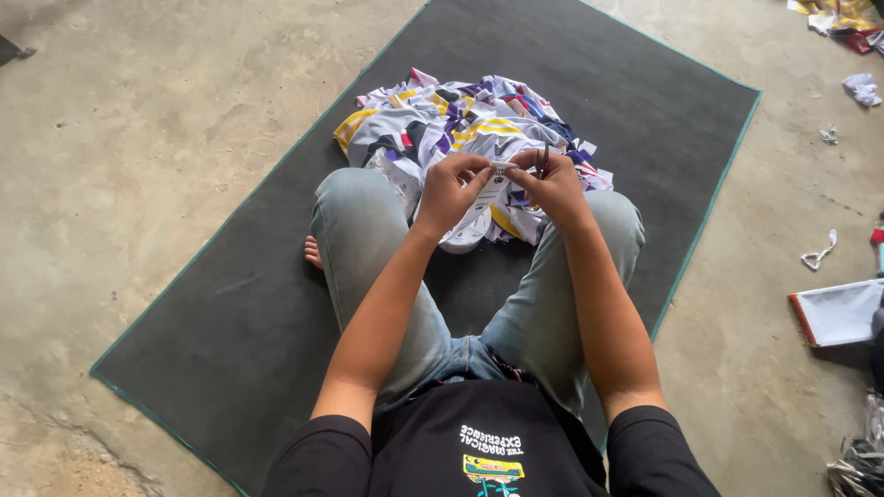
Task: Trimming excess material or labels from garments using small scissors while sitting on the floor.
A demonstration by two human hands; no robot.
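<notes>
Head view, looking down. Person sits cross-legged on a dark mat [239,313] with a green edge, laid on a bare concrete floor [120,138]. Jeans, black shirt; one bare foot [313,251] shows at the left knee.

Left hand [450,191]: fingers curled, thumb and forefinger pinching the left end of a small white tag [502,168]. Right hand [552,184]: fingers closed, pinching the right end of the same tag; a thin dark tool [543,158] stands up between its fingers, kind not clear. Both hands are raised just above the knees, close together, almost touching at the tag.

The tag sits at the top of a white garment [471,224] that hangs down from the hands between the knees, lower edge near the mat.

Just beyond the hands, on the far half of the mat: a loose pile of clothes [460,120], mostly white with yellow, purple, navy and red patches. Pile touches both knees.

Off the mat, right side of the floor: crumpled white scraps [863,88] far right, a twisted white scrap [818,253] near the mat edge, a flat white sheet with an orange-red edge [838,313], coloured scraps [843,17] at the far right corner. Dark crinkled material [856,460] at near right, cut off by the frame.
</notes>
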